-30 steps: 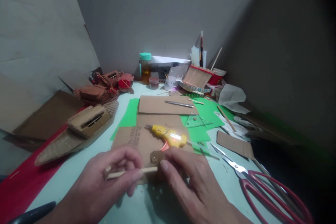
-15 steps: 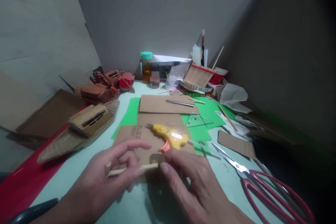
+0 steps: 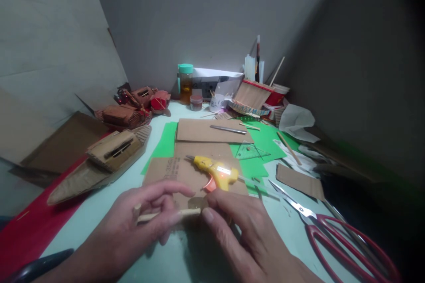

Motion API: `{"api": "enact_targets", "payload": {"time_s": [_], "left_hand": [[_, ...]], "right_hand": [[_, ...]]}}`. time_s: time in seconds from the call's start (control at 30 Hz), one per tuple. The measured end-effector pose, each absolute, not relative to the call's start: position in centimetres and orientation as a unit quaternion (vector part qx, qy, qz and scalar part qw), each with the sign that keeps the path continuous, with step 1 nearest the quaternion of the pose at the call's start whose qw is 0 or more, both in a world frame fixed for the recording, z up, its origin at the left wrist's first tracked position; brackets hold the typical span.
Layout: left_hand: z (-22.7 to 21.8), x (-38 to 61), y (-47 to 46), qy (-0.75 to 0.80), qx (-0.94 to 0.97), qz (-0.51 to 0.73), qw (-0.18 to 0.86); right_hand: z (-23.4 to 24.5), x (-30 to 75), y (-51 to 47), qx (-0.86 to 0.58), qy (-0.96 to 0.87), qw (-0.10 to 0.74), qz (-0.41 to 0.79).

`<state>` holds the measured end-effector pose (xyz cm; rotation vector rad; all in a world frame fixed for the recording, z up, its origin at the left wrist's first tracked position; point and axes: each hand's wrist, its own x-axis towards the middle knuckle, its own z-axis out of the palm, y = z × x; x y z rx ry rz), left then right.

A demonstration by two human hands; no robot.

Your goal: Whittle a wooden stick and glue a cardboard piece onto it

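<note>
A thin wooden stick [image 3: 191, 212] runs level between my two hands, low in the middle of the view. My left hand [image 3: 142, 221] pinches it between thumb and fingers, with the index finger stretched out above. Another short stick end [image 3: 137, 208] pokes up by the base of that thumb. At the stick's right end, my right hand [image 3: 241, 225] closes thumb against index finger; its other fingers are partly hidden. Just beyond the hands lies a yellow glue gun [image 3: 215, 170] with an orange trigger, on brown cardboard [image 3: 156, 170].
Red-handled scissors [image 3: 308, 214] lie partly open at the right, near a cardboard piece [image 3: 299, 180]. A cardboard boat [image 3: 99, 166] stands at the left. Farther back are a metal blade-like strip [image 3: 228, 129], a clear set square [image 3: 247, 151] and a capped bottle [image 3: 186, 86].
My hands stay nearly in place with the stick still between them. The whole view has shifted very slightly.
</note>
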<state>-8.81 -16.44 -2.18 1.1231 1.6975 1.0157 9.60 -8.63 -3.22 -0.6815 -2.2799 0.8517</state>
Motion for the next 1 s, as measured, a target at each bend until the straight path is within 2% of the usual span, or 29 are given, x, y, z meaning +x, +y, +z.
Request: {"api": "enact_targets", "payload": {"time_s": [0.1, 0.47, 0.7, 0.83, 1.0], "left_hand": [[-2.1, -8.7, -16.4, 0.679, 0.438, 0.409, 0.425], [-2.1, -8.5, -16.7, 0.698, 0.405, 0.414, 0.421], [-2.9, -9.0, -17.1, 0.705, 0.453, 0.395, 0.376], [-3.1, -9.0, -17.4, 0.719, 0.474, 0.386, 0.33], [-3.1, -9.0, -17.5, 0.706, 0.497, 0.385, 0.326]], "right_hand": [[-3.8, 9.6, -8.7, -0.251, -0.857, 0.324, 0.312], [-4.0, 9.8, -8.8, -0.251, -0.859, 0.314, 0.316], [-3.2, 9.9, -8.7, -0.271, -0.863, 0.224, 0.363], [-3.2, 9.8, -8.7, -0.277, -0.858, 0.219, 0.373], [-3.3, 9.8, -8.8, -0.278, -0.855, 0.22, 0.378]]}}
